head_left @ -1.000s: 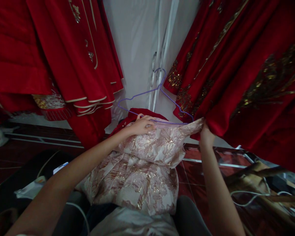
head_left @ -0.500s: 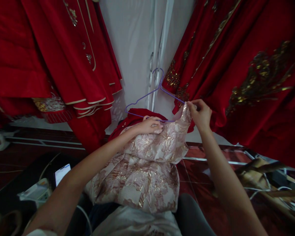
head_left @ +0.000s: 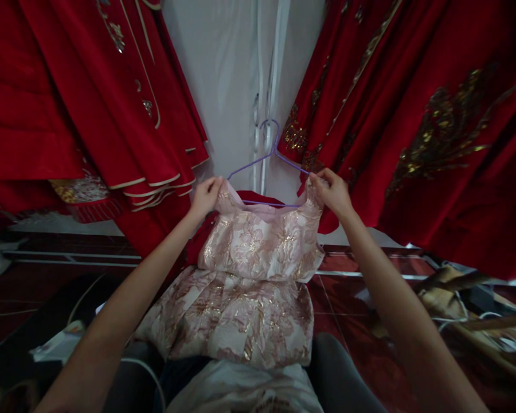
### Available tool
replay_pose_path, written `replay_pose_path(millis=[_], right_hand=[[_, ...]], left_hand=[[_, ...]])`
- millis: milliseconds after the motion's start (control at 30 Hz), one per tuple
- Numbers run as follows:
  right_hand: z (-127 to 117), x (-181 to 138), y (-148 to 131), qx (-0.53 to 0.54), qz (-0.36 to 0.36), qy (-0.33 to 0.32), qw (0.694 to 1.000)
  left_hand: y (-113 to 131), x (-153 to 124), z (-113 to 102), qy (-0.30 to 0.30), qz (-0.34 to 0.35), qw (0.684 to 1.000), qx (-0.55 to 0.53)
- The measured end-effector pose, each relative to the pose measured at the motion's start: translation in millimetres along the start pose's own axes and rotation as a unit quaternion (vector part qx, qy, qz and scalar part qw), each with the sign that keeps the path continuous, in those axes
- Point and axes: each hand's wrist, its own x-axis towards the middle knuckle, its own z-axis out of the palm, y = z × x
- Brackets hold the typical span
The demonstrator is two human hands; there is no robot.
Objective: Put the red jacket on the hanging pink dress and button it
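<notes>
A pale pink and gold brocade dress (head_left: 258, 246) hangs on a purple hanger (head_left: 253, 165), its skirt lying over my lap. My left hand (head_left: 207, 196) pinches the dress's left shoulder strap at that end of the hanger. At the other strap, my right hand (head_left: 332, 192) grips the cloth the same way. The hanger's hook points up and away from me, and its lower bar shows across the neckline. Both straps sit over the hanger's ends, partly hidden by my fingers.
Red embroidered garments (head_left: 129, 115) hang at the left, and more red garments (head_left: 413, 132) with gold sequins at the right. White cabinet doors (head_left: 223, 74) stand behind. A white packet (head_left: 58, 342) lies on a dark surface at lower left; assorted clutter (head_left: 468, 310) sits at lower right.
My left hand has moved from the dress's chest up and left to the left strap, which now sits over the hanger's end. My right hand keeps hold of the other strap, shifted slightly left.
</notes>
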Motion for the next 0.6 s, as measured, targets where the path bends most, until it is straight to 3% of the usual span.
replay_pose_path(millis=[100, 167, 367, 600], right_hand=[[2.8, 0.4, 1.6, 0.023, -0.002, -0.010, 1.000], [6.3, -0.1, 3.1, 0.034, 0.001, -0.014, 0.999], [13.2, 0.4, 9.7, 0.051, 0.013, -0.019, 0.998], [12.3, 5.6, 13.1, 0.061, 0.016, -0.040, 0.997]], left_hand=[[-33.1, -8.6, -24.3, 0.106, -0.061, 0.992, 0.013], [-52.3, -17.4, -33.1, 0.134, -0.093, 0.987, 0.004], [-77.7, -24.6, -35.7, 0.104, -0.171, 0.980, -0.019], [-74.3, -0.7, -27.9, 0.109, -0.121, 0.986, -0.039]])
